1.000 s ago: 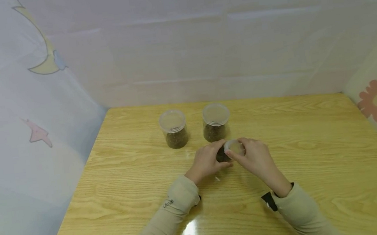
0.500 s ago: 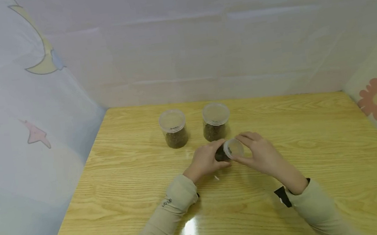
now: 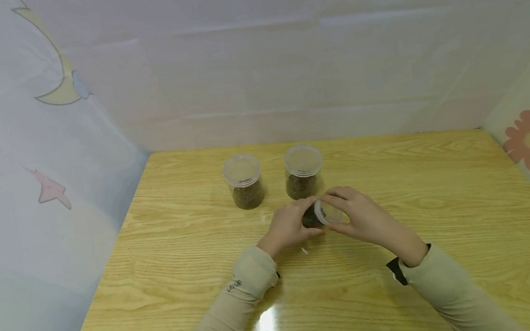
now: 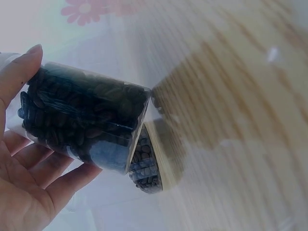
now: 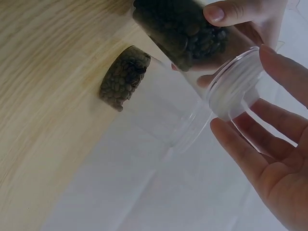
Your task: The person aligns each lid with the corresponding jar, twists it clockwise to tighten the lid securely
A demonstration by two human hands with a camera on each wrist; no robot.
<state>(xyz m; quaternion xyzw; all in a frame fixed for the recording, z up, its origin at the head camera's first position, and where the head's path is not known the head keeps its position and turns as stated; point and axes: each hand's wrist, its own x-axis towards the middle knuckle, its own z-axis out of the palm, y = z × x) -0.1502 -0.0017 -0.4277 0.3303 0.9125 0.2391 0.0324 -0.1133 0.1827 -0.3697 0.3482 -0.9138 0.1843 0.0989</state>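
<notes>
A clear plastic jar of dark beans, which look like coffee beans, is tilted with its lidded end toward the right. My left hand grips it round the body, thumb on one side and fingers on the other. On its end sits a clear screw lid. My right hand pinches that lid by the rim between thumb and fingers. Whether the jar's bottom edge touches the table cannot be told.
Two similar lidded jars stand upright behind the hands, a left one and a right one, each partly filled with beans. The wooden table meets a pale cloth backdrop at the back and sides.
My right wrist has swung outward to the right, and its fingers have shifted their hold on the lid. The left hand and jar have barely moved.
</notes>
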